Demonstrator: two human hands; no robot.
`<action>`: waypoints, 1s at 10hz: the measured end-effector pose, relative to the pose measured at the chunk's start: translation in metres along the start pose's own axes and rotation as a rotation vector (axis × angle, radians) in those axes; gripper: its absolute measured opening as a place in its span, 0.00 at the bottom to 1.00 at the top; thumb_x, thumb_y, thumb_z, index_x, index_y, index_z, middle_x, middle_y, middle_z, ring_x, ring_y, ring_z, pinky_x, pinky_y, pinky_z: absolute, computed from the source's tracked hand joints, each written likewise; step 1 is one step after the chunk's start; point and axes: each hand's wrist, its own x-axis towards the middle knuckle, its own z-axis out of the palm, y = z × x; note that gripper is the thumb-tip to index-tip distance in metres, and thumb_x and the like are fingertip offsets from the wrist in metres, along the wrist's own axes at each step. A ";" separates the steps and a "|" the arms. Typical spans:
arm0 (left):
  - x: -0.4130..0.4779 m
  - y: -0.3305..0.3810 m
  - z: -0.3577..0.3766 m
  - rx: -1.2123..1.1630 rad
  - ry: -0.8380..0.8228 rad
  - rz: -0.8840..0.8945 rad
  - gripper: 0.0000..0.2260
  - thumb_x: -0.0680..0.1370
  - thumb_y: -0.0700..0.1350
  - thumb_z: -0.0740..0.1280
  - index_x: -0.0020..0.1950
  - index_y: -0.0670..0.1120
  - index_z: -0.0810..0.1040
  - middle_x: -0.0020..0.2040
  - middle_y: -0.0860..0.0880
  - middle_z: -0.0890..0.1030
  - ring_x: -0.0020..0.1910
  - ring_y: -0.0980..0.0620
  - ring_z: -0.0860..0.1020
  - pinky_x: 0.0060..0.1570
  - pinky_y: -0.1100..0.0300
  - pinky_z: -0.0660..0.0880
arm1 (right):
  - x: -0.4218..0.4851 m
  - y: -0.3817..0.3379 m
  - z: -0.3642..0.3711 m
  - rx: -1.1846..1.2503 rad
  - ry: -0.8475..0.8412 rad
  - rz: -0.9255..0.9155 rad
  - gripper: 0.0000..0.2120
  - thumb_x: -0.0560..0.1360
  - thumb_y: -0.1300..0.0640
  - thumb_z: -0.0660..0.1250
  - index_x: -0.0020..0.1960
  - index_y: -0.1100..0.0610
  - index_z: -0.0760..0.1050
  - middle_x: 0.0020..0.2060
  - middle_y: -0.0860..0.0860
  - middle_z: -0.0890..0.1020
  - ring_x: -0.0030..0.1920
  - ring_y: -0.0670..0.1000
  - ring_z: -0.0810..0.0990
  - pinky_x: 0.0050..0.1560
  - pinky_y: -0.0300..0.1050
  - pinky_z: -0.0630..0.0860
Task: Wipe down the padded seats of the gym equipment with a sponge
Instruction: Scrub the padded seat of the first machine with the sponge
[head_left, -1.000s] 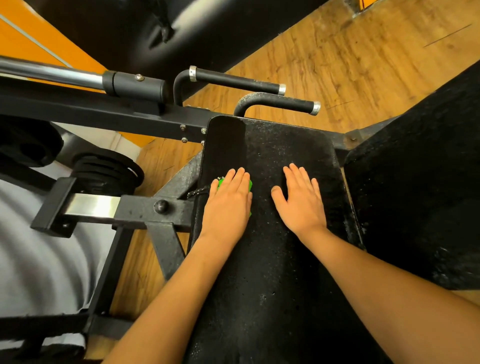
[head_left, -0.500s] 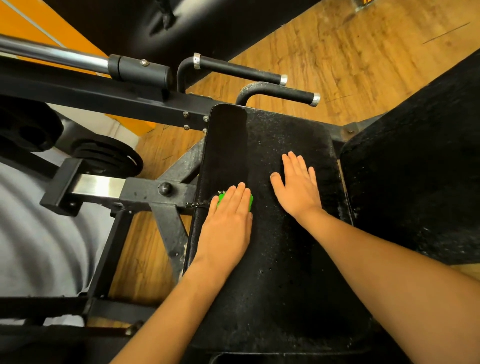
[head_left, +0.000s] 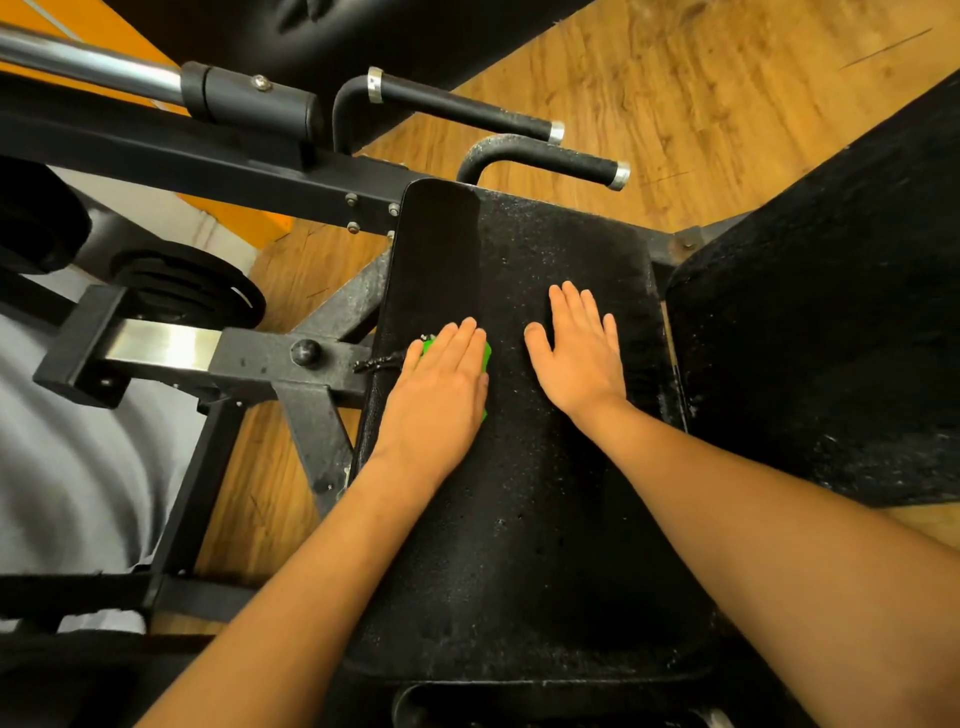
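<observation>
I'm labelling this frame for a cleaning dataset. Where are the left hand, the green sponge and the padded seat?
left hand (head_left: 441, 384), head view, back of the hand.
green sponge (head_left: 487, 359), head view, green edge beside the thumb.
padded seat (head_left: 519, 519), head view, bare middle of the pad.

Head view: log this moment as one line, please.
left hand: flat on green sponge | sponge: on seat pad near its left edge | right hand: flat on pad, holding nothing

Green sponge (head_left: 486, 356), seemingly flat, on black seat (head_left: 519, 519)
</observation>
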 end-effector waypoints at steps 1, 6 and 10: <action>-0.014 0.001 -0.002 -0.013 0.000 -0.005 0.24 0.85 0.46 0.57 0.81 0.42 0.61 0.81 0.44 0.62 0.80 0.45 0.60 0.77 0.46 0.56 | 0.000 -0.002 -0.002 -0.005 -0.015 0.013 0.31 0.84 0.41 0.47 0.84 0.51 0.48 0.83 0.47 0.48 0.82 0.49 0.42 0.81 0.54 0.40; -0.068 0.009 -0.001 -0.012 -0.014 -0.016 0.23 0.85 0.47 0.57 0.80 0.42 0.64 0.80 0.44 0.64 0.79 0.45 0.62 0.76 0.44 0.58 | -0.001 -0.002 -0.004 0.005 -0.018 0.009 0.31 0.84 0.41 0.47 0.84 0.52 0.49 0.83 0.48 0.50 0.82 0.49 0.43 0.81 0.54 0.40; -0.097 0.016 0.000 -0.034 0.007 -0.007 0.23 0.85 0.45 0.56 0.80 0.41 0.63 0.80 0.43 0.63 0.79 0.44 0.63 0.76 0.43 0.60 | -0.002 -0.003 -0.004 0.001 -0.015 0.007 0.31 0.84 0.41 0.47 0.84 0.52 0.49 0.83 0.48 0.50 0.82 0.50 0.44 0.81 0.54 0.40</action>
